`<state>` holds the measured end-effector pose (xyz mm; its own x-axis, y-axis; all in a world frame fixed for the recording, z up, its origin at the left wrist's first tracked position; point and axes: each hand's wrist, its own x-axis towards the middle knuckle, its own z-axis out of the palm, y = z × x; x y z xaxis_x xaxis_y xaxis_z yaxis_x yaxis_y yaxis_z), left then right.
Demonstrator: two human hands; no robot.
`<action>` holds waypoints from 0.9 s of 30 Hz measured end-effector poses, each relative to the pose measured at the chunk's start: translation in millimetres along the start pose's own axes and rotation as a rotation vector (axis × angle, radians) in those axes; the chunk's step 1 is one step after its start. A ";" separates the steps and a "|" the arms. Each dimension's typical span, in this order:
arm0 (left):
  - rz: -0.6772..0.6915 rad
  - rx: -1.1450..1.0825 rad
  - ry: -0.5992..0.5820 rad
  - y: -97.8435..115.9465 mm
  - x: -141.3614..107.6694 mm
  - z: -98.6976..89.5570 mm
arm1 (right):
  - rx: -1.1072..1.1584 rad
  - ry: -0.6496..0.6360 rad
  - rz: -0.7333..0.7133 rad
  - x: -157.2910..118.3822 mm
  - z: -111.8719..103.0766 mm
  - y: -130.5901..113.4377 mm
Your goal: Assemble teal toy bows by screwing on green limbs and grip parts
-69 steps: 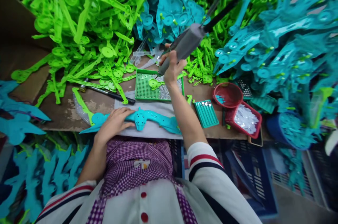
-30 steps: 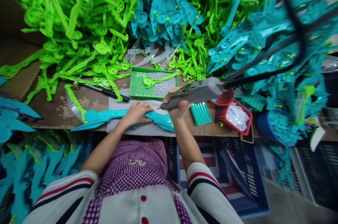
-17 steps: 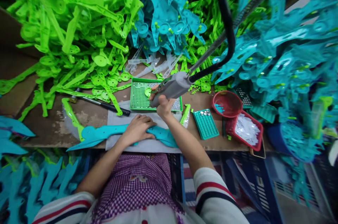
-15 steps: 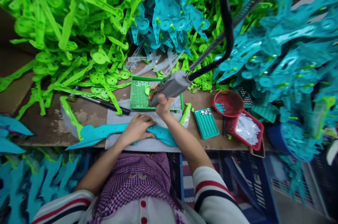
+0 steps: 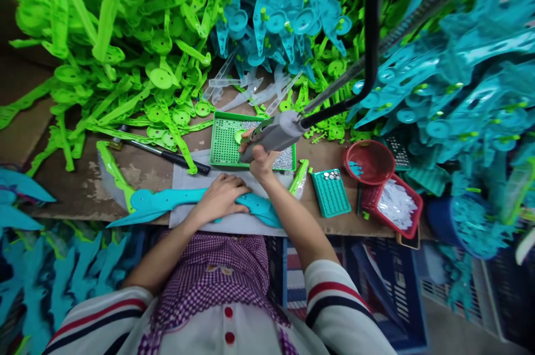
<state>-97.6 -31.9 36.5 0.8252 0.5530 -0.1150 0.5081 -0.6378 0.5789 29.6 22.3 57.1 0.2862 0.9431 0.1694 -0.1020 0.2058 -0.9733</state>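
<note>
My right hand [image 5: 262, 161] is closed around a grey electric screwdriver [image 5: 278, 133] with a black cord, tilted over a green perforated tray [image 5: 225, 140]. Small metal screws [image 5: 286, 157] fill the tray's right side. The screwdriver's tip is hidden behind my hand. A long turquoise plastic part [image 5: 156, 202], curved and pointed at its left end, lies across a grey cloth [image 5: 179, 218] at the table's front. My left hand [image 5: 220, 197] lies over its middle and grips it, fingers bent and close together. My right forearm covers the part's right end.
Heaped green [image 5: 161, 76] and turquoise plastic parts [image 5: 451, 84] crowd the back. A black-handled hammer [image 5: 184, 161] lies left of the tray. At right are a teal tray [image 5: 331, 197], a red bowl [image 5: 370, 162] and a red basket [image 5: 412, 227]. A spring cable [image 5: 355, 68] hangs overhead.
The view has shifted slightly, so the table's things appear a little further right. My left hand stays on the turquoise part and my right hand keeps the screwdriver over the green tray.
</note>
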 end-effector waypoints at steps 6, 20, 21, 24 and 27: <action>0.002 -0.012 -0.009 0.1 0.2 -0.9 | -0.009 -0.010 -0.035 -1.7 -1.0 1.1; -0.006 0.002 -0.026 0.8 0.8 -2.8 | 0.002 -0.014 -0.013 -0.5 -0.3 2.0; -0.004 0.001 -0.025 0.7 0.7 -2.6 | -0.010 -0.012 -0.018 -0.1 -0.6 3.8; 0.000 -0.008 -0.027 0.6 0.7 -2.8 | -0.025 -0.003 -0.035 0.8 -1.6 9.9; -0.009 -0.012 -0.037 0.7 0.7 -2.9 | 0.000 -0.005 -0.060 0.7 -3.1 16.7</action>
<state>-97.4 -30.3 39.1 0.8293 0.5384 -0.1497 0.5126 -0.6261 0.5876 31.1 25.6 40.5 0.2867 0.9303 0.2287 -0.0846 0.2623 -0.9613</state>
